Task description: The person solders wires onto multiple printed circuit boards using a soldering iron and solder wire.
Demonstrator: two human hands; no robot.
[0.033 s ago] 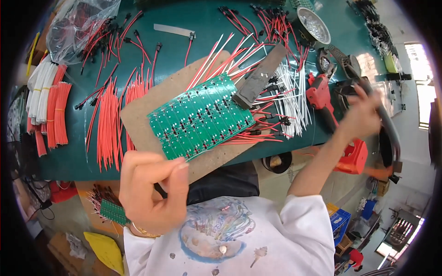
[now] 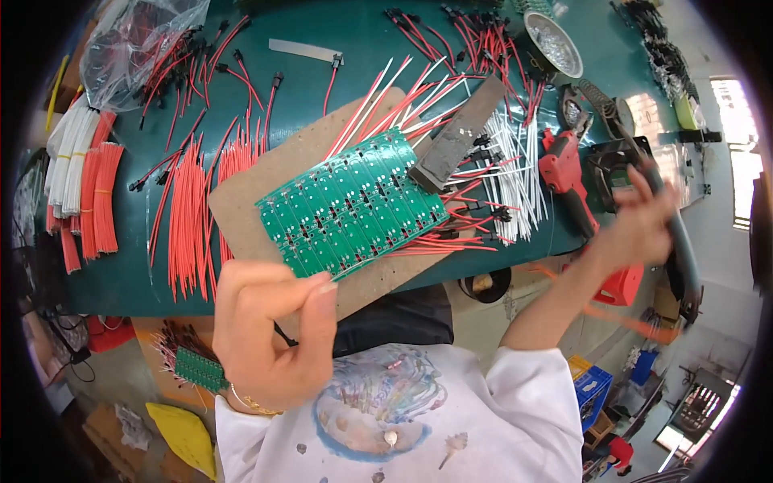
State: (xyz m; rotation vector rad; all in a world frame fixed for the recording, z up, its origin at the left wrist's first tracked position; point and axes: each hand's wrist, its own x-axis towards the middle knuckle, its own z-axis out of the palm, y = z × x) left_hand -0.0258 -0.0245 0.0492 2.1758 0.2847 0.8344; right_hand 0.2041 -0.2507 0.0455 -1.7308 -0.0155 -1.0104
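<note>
My left hand (image 2: 278, 330) is closed in a pinch over the board's near edge. Thumb and forefinger hold a thin silvery strand of solder wire (image 2: 354, 267). Behind it a green circuit board panel (image 2: 338, 197) with rows of small parts lies slanted on a brown board (image 2: 241, 189). A dark metal bar (image 2: 455, 137) rests across the panel's far right corner, over red and white wires. Off to the right, my blurred right hand (image 2: 632, 221) grips the long dark grey handle of a soldering iron (image 2: 680, 249), beside a coil-spring stand (image 2: 596, 97).
Bundles of red wires (image 2: 189, 221) and white wires (image 2: 515, 177) flank the brown board. A red gun-shaped tool (image 2: 564, 173) lies near the right hand. At the back right stands a round metal bowl (image 2: 551, 44). A clear plastic bag (image 2: 141, 48) is at far left.
My right hand and the grey handle have shifted slightly right and towards me. An orange strip below them has swung. My left hand has moved slightly right, still pinching the strand.
</note>
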